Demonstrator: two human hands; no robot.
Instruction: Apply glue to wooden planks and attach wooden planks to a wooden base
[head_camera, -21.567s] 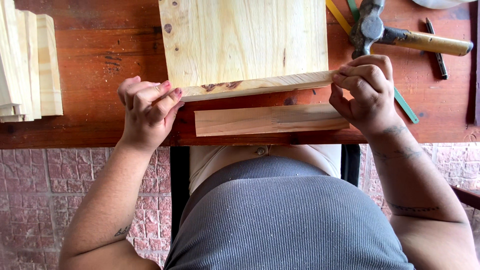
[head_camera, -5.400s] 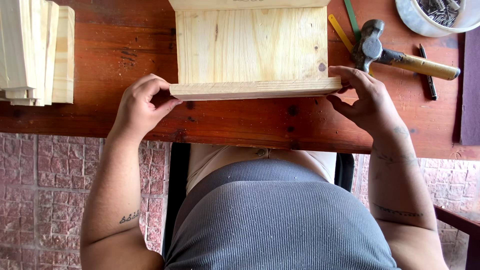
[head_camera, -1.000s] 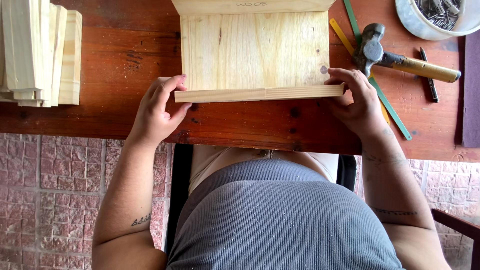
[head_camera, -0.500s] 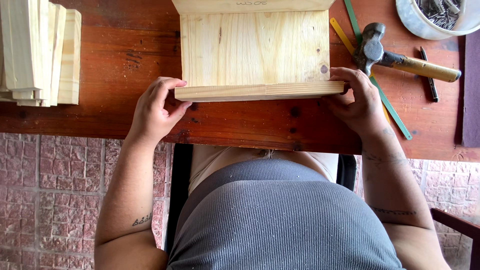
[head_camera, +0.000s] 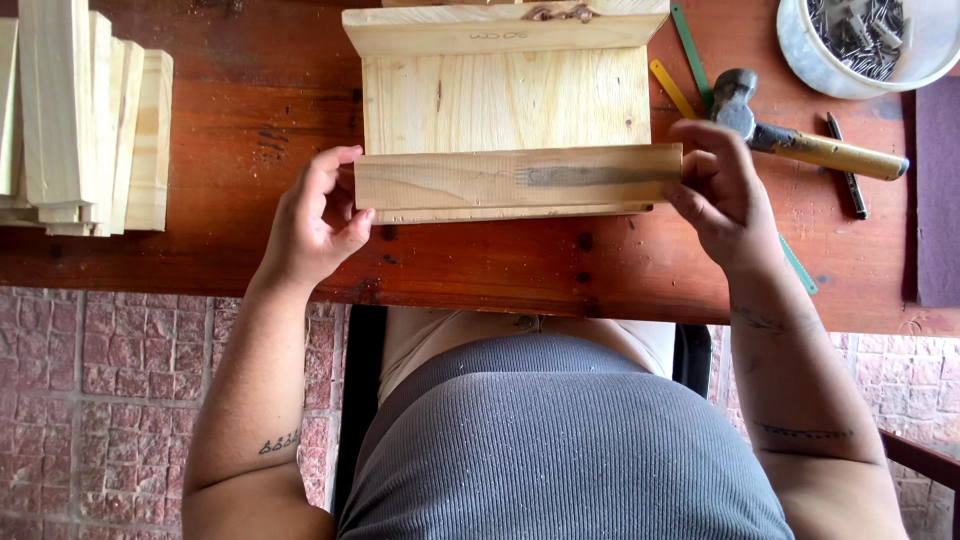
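Slat (head_camera: 518, 183): pale pine, grey smear, centre frame | your left hand (head_camera: 315, 220) and right hand (head_camera: 722, 195) grip its ends | face now tilted up versus earlier edge-on

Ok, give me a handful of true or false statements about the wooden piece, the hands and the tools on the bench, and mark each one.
1. Both hands hold the near wooden slat by its ends. True: the left hand is at its left end, the right hand at its right.
2. The hammer is in the right hand's grip. False: it lies on the table, beyond that hand.
3. The white tub is empty. False: it holds dark metal pieces.
4. A stack of wooden slats sits on the left of the table. True.
5. The green strip lies left of the wooden panel. False: it lies to the right.
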